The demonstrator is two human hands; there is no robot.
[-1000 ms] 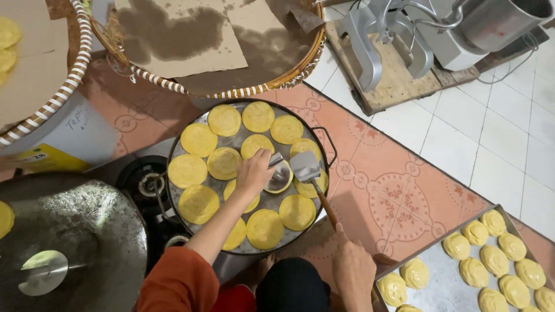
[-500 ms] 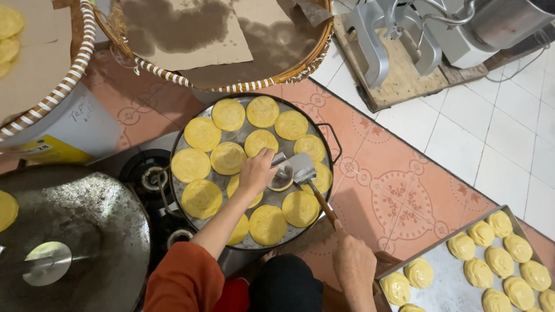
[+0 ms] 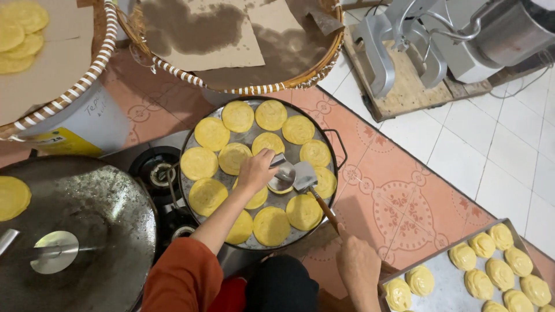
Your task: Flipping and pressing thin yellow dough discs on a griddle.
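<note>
**Kid:** What are your hands doing right now?

**Helper:** Your left hand point(image 3: 256, 169) is over the middle of the round pan point(image 3: 191, 190). Its fingers are curled tight on a small shiny metal tool point(image 3: 282, 175), and that tool sits on a yellow cake point(image 3: 281, 186) near the pan's right edge. Your right hand point(image 3: 358, 266) is wrapped shut around the wooden handle of the spatula point(image 3: 304, 176). Its flat blade touches the same cake, just beside the shiny tool.

**Kid:** How do you do this bit well?

**Helper:** I think you should keep the blade low and flat on the pan, so it slides under the cake and does not poke it. Hold the cake still with the shiny tool, but press softly, since the cake looks soft.

**Kid:** What could go wrong?

**Helper:** The other yellow cakes point(image 3: 212, 133) lie very close all around. Go slow so you don't bump them. Keep your left wrist up too, because the pan sits on a burner point(image 3: 151, 166) and may be hot.

**Kid:** And the tray?

**Helper:** The tray point(image 3: 445, 283) of pale dough pieces point(image 3: 500, 236) is at your right, well apart from the pan.
</note>
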